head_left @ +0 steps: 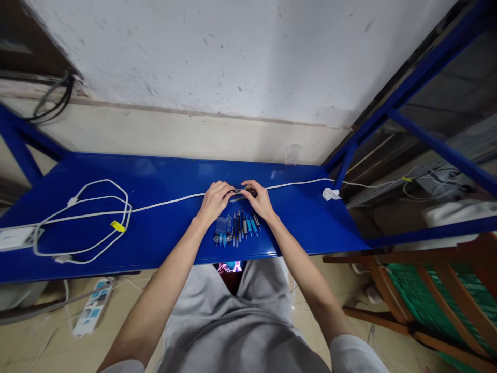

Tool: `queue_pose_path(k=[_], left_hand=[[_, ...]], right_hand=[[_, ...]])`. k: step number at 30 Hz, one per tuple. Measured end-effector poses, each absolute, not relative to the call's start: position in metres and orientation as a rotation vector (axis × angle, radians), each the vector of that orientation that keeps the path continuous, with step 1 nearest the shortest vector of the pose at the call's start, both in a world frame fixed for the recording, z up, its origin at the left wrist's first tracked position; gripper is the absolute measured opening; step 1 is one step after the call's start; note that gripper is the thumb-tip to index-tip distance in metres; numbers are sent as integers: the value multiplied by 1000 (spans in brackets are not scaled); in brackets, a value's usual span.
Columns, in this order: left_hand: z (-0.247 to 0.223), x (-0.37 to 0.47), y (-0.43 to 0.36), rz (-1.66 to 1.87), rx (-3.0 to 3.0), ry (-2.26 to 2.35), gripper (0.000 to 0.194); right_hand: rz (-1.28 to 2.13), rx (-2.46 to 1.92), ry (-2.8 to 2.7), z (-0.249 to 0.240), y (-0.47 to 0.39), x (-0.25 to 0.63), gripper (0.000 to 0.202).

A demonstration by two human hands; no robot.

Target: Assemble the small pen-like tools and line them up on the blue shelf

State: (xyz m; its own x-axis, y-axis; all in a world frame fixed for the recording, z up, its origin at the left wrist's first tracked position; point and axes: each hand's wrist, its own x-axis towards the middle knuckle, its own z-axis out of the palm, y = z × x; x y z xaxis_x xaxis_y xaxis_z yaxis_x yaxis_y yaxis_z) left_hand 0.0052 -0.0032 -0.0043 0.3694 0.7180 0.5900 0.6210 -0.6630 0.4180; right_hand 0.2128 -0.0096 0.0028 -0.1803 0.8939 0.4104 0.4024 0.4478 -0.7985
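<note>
My left hand (pixel 216 199) and my right hand (pixel 261 200) meet over the middle of the blue shelf, fingers pinched. Between them is a slim dark pen (pixel 239 191), its ends covered by my fingers. Another thin piece shows just under it, too small to make out. Nearer to me lies a row of pen parts: clear barrels (pixel 222 225) with blue bits on the left, dark refills (pixel 236 228) with pointed tips in the middle, and blue and grey grip pieces (pixel 249 225) on the right.
A white cable (pixel 174 200) runs across the shelf (pixel 303 217) behind my hands. At left it coils (pixel 129 207) beside a white power strip (pixel 17 237). Crumpled tissue (pixel 331 194) lies at right. A wooden chair (pixel 388 295) stands below right; a lit screen (pixel 230 267) shows under the shelf edge.
</note>
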Motion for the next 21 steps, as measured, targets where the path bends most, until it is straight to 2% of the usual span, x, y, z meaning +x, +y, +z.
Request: queue_pose_path(k=[3, 8, 18, 21], left_hand=[[-4, 5, -4, 1194, 2513, 1175, 30], [-2, 11, -8, 1180, 2610, 1125, 29], [4, 12, -12, 1168, 2582, 1130, 28], [4, 9, -10, 1236, 2538, 1162, 33]], right_hand=[[604, -1104, -1811, 0, -7, 214, 31], [564, -1198, -1810, 1, -10, 214, 55], [776, -1214, -1630, 2, -10, 215, 59], [810, -1226, -1582, 3, -9, 215, 60]])
